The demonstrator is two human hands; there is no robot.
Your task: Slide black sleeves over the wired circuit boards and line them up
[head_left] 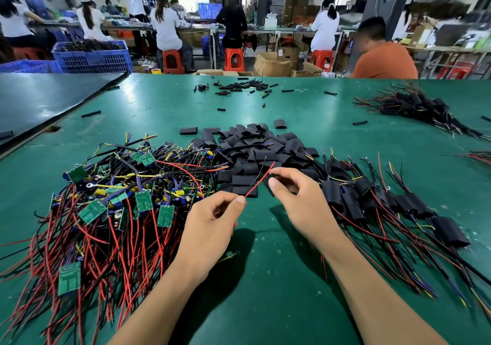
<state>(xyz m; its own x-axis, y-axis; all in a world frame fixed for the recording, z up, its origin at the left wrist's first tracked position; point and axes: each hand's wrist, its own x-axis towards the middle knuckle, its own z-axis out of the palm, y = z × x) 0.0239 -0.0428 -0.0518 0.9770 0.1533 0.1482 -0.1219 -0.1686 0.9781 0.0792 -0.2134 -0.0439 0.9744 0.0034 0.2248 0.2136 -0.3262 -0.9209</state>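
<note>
A big heap of green circuit boards point(143, 201) with red and black wires covers the table's left. Behind my hands lies a pile of flat black sleeves point(255, 153). To the right, sleeved boards point(350, 203) lie in a row with wires trailing toward me. My left hand point(212, 225) pinches the red and black wire ends point(259, 182), which point up and right. My right hand point(297, 195) holds a black sleeve, mostly hidden behind its fingers, just right of the wire tips.
The green table point(265, 291) carries small thin black tubes point(239, 85) at the back, and another bundle of sleeved boards point(414, 105) at the far right. A dark board point(47, 97) lies on the left. Several seated people work beyond the table.
</note>
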